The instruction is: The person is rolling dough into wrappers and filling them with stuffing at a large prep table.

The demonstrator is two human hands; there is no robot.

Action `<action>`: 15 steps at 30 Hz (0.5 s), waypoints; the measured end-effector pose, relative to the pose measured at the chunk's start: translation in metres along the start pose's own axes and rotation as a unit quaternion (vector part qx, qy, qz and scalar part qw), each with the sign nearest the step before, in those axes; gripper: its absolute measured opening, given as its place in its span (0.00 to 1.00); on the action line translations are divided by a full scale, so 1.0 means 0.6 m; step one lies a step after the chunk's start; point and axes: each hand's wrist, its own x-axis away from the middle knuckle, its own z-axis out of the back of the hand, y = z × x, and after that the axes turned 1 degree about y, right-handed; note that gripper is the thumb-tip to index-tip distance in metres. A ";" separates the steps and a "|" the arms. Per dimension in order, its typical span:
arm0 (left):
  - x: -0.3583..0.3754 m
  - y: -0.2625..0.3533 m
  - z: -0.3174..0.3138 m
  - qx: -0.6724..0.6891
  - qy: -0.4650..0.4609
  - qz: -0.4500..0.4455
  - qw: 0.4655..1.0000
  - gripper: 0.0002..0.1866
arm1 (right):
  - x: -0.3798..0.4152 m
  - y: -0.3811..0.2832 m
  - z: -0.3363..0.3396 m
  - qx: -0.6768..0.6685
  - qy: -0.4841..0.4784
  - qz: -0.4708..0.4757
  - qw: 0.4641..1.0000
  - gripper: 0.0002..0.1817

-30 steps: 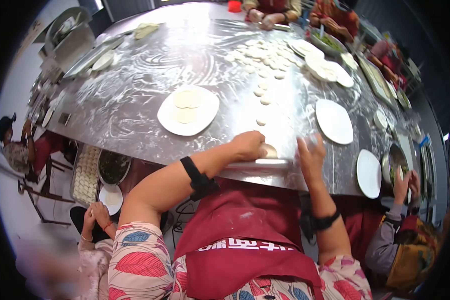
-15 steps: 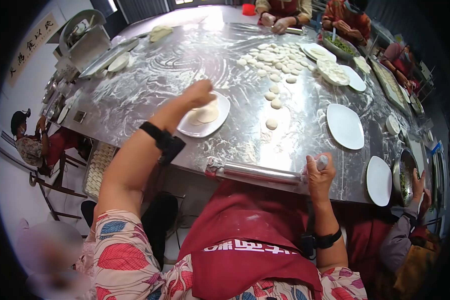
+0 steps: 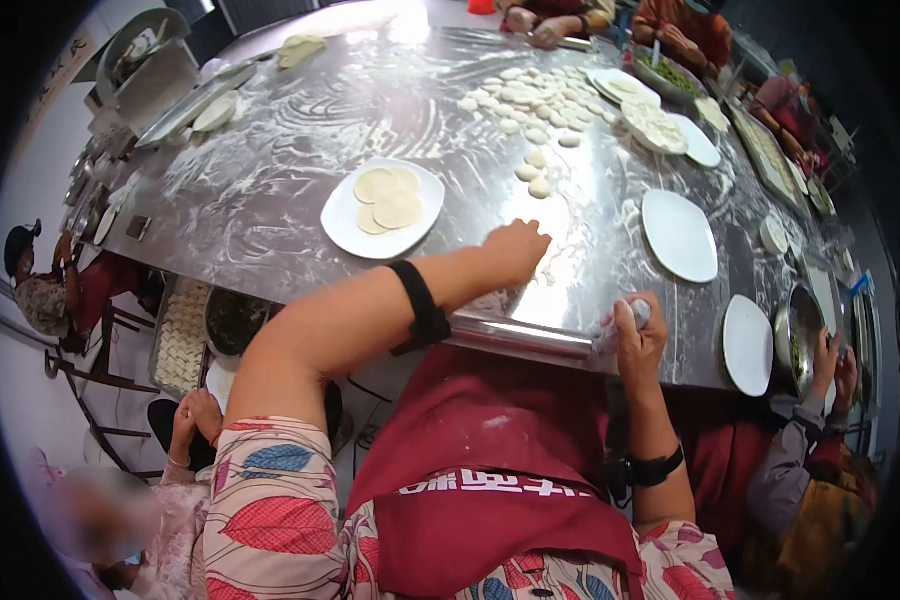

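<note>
On the left, the plate (image 3: 425,208) with overlapping rounds (image 3: 398,210) is no longer covered by the left hand (image 3: 516,250), which half a second ago was above it. It holds more rounds than one second ago, so, I judge, a finished one was laid there and the work turns back to the dough.

The left hand is now over the table (image 3: 255,235), fingers curled; the nearest lone piece is no longer visible, probably beneath it, but I cannot tell if it is gripped. Three pieces (image 3: 539,188) lie just beyond.

Rightward, the pin (image 3: 530,338) lies near the table's edge, the right hand (image 3: 642,335) closed around its handle, as before.
</note>
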 end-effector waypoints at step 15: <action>0.049 -0.056 0.000 0.354 -0.052 0.154 0.921 0.06 | -0.032 -0.012 -0.007 -0.125 -0.054 -0.065 0.989 0.04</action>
